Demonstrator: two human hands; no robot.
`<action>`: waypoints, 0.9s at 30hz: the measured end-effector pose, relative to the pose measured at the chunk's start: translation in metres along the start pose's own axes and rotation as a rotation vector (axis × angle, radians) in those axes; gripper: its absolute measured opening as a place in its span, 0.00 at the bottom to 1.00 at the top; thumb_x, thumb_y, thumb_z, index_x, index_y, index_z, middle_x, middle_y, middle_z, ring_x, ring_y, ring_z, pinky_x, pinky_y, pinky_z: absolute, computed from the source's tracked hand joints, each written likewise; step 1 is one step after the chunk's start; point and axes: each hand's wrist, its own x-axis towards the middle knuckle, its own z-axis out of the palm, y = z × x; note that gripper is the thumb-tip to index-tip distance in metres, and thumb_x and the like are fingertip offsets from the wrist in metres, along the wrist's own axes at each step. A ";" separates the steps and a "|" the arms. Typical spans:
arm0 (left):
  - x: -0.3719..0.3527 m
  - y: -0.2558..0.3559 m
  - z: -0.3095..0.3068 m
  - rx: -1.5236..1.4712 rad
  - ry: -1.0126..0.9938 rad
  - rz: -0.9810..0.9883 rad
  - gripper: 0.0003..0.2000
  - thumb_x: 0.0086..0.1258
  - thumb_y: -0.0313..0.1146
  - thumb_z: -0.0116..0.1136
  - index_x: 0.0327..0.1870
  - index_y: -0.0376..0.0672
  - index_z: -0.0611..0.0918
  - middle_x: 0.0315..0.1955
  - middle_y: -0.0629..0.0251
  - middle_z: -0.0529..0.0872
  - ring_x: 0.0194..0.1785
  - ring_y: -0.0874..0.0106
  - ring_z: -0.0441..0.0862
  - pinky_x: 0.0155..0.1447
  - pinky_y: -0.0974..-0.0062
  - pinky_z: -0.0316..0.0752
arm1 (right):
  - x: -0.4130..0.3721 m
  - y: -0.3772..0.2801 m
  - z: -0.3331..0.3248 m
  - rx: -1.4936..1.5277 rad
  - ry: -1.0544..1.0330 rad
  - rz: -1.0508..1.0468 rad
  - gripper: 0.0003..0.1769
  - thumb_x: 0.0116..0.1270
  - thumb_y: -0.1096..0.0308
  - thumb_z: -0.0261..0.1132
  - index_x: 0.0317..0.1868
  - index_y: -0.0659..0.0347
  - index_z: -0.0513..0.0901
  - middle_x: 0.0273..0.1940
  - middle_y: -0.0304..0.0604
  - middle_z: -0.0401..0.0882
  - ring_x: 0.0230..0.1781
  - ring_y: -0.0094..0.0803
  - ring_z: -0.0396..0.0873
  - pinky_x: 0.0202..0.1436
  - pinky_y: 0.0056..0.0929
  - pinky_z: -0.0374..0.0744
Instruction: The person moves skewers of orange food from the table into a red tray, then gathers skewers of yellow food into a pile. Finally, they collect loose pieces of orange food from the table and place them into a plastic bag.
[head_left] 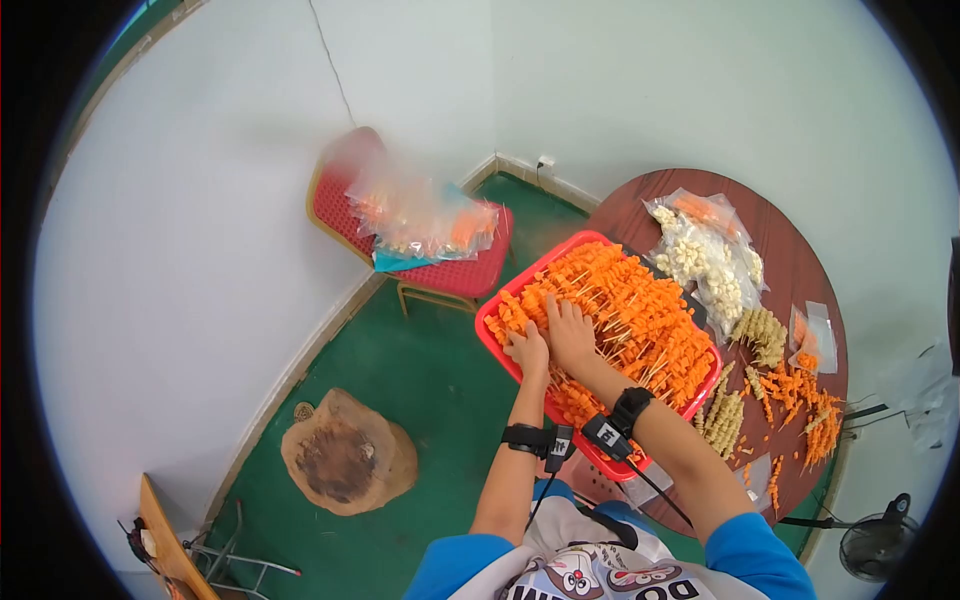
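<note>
A red basket (492,333) full of orange skewered pieces (640,300) sits at the left side of a round brown table (790,230). Both hands are at the basket's left end. My left hand (527,350) has its fingers bent against the orange skewers, and what they hold is hidden. Just right of it, my right hand (571,335) lies over the skewers with its fingers stretched out and slightly apart. Thin wooden sticks show between the rows of orange pieces.
Bags of pale pieces (690,255), greenish skewers (760,335) and loose orange skewers (820,425) lie on the table. A red chair (470,272) holds plastic bags (420,215). A wood stump (345,455) stands on the green floor. At lower right is a fan (878,545).
</note>
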 end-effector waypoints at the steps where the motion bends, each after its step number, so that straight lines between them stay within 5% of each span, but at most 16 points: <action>1: -0.002 -0.002 -0.001 -0.007 0.000 0.023 0.33 0.64 0.48 0.40 0.63 0.33 0.50 0.60 0.47 0.47 0.62 0.53 0.52 0.62 0.64 0.55 | -0.004 0.000 0.000 -0.049 0.052 -0.011 0.34 0.57 0.61 0.57 0.61 0.64 0.55 0.52 0.52 0.62 0.52 0.44 0.64 0.50 0.37 0.66; 6: -0.001 -0.017 -0.001 0.084 0.009 0.173 0.32 0.64 0.42 0.44 0.63 0.32 0.49 0.58 0.46 0.48 0.59 0.52 0.53 0.61 0.66 0.54 | -0.005 0.010 0.010 -0.035 0.269 -0.145 0.29 0.58 0.65 0.54 0.59 0.64 0.59 0.56 0.51 0.61 0.53 0.42 0.64 0.54 0.38 0.61; 8: -0.002 -0.027 0.001 0.075 0.029 0.213 0.31 0.64 0.39 0.45 0.63 0.31 0.49 0.57 0.46 0.49 0.59 0.51 0.54 0.61 0.67 0.53 | 0.002 0.013 0.004 0.215 0.297 -0.143 0.27 0.59 0.66 0.52 0.58 0.65 0.61 0.55 0.51 0.62 0.55 0.42 0.62 0.56 0.40 0.60; 10: -0.007 -0.031 0.002 0.179 0.052 0.342 0.31 0.63 0.35 0.47 0.62 0.30 0.50 0.57 0.44 0.49 0.58 0.50 0.54 0.61 0.65 0.53 | 0.015 0.010 -0.003 0.234 0.295 -0.231 0.26 0.60 0.65 0.51 0.58 0.63 0.61 0.55 0.51 0.62 0.56 0.41 0.61 0.58 0.40 0.58; 14: -0.016 -0.026 0.000 0.177 0.068 0.293 0.30 0.64 0.34 0.45 0.62 0.30 0.50 0.58 0.44 0.51 0.58 0.50 0.54 0.62 0.64 0.51 | 0.044 -0.012 -0.006 0.177 0.298 -0.482 0.21 0.61 0.65 0.48 0.56 0.59 0.66 0.55 0.49 0.63 0.59 0.41 0.59 0.63 0.42 0.53; 18: -0.016 -0.039 -0.003 0.068 0.138 0.472 0.28 0.66 0.33 0.40 0.63 0.29 0.47 0.62 0.44 0.48 0.65 0.52 0.45 0.65 0.64 0.44 | 0.063 -0.013 0.003 -0.023 -0.032 -0.476 0.16 0.61 0.64 0.49 0.47 0.58 0.73 0.54 0.44 0.66 0.59 0.40 0.59 0.63 0.46 0.51; 24: -0.018 -0.035 0.002 -0.039 0.126 0.477 0.28 0.66 0.31 0.38 0.63 0.31 0.45 0.64 0.46 0.39 0.68 0.57 0.34 0.67 0.66 0.38 | 0.048 0.009 0.013 0.054 0.041 -0.632 0.17 0.58 0.66 0.51 0.48 0.59 0.73 0.52 0.44 0.68 0.57 0.41 0.61 0.62 0.44 0.54; 27: -0.022 -0.036 -0.003 -0.011 0.082 0.466 0.29 0.66 0.33 0.41 0.64 0.32 0.45 0.65 0.47 0.36 0.68 0.57 0.34 0.67 0.66 0.37 | 0.050 0.009 0.012 0.273 0.076 -0.509 0.19 0.58 0.66 0.51 0.50 0.60 0.71 0.54 0.46 0.67 0.57 0.41 0.62 0.61 0.44 0.55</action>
